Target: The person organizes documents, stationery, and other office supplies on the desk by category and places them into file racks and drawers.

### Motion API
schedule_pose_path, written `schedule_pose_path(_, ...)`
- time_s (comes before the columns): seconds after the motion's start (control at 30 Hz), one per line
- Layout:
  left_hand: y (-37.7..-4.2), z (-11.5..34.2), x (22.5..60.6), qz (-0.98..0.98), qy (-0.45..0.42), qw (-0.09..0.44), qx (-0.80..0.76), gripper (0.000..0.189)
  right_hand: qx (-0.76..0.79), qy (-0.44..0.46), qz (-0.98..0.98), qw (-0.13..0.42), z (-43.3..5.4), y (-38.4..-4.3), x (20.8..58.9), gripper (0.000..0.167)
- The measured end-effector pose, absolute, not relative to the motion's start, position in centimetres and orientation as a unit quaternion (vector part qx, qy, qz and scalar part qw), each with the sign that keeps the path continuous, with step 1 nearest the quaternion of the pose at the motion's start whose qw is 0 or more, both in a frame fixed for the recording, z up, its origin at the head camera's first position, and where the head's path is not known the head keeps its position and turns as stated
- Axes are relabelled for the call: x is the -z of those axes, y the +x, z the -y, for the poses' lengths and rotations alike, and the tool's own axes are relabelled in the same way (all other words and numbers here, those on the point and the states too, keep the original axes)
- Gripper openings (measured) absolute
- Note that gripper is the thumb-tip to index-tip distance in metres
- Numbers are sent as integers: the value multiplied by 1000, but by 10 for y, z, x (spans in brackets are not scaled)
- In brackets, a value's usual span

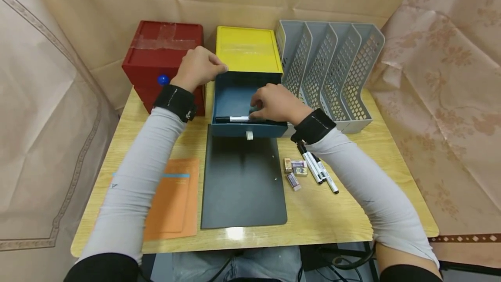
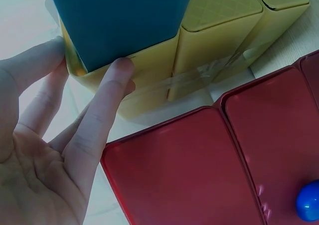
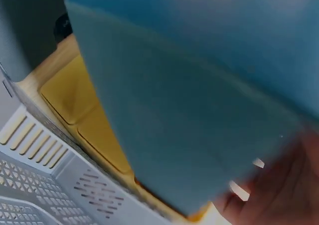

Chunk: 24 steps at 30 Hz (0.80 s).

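A yellow drawer cabinet (image 1: 248,49) stands at the back middle with its blue drawer (image 1: 235,95) pulled out. My left hand (image 1: 199,68) rests on the cabinet's front left corner; in the left wrist view its fairly straight fingers (image 2: 107,93) lie against the yellow side wall. Over the drawer's right side, my right hand (image 1: 279,104) is bent downward, thumb and index fingertip apart, blue drawer showing between them. Below the thumb, a black and white marker (image 1: 236,119) lies along the drawer front. The right wrist view is blurred, the drawer (image 3: 174,105) hiding the fingertips.
Left stands a red drawer box (image 1: 166,40) with a blue knob (image 1: 163,80). A grey file rack (image 1: 332,68) stands at right. A dark clipboard (image 1: 244,186) lies in front, orange notebooks (image 1: 172,203) left of it, small erasers (image 1: 293,182) and several markers (image 1: 318,169) to its right.
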<state>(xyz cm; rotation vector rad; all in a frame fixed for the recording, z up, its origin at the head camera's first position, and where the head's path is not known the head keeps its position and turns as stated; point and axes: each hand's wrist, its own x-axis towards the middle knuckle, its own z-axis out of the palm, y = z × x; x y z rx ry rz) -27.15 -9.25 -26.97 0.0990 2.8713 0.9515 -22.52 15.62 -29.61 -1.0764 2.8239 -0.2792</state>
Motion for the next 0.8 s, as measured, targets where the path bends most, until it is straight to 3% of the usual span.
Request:
schedule_pose_path(0.27,-273,92,270,-948,28,51,-311,41,167,-332,-928,-21,-202,-207,276,25)
schedule_pose_path(0.43,-273,93,268,-948,24,52,-313,43,173,-282,-943,-47,-249,-182,285,19)
schedule_pose_path(0.6,-273,95,268,-947,25,54,-317,44,154,-214,-964,15,-304,-157,323,18)
schedule_pose_path(0.8,-274,90,274,-946,34,47,-319,43,169,-105,-971,136,-368,-113,395,41)
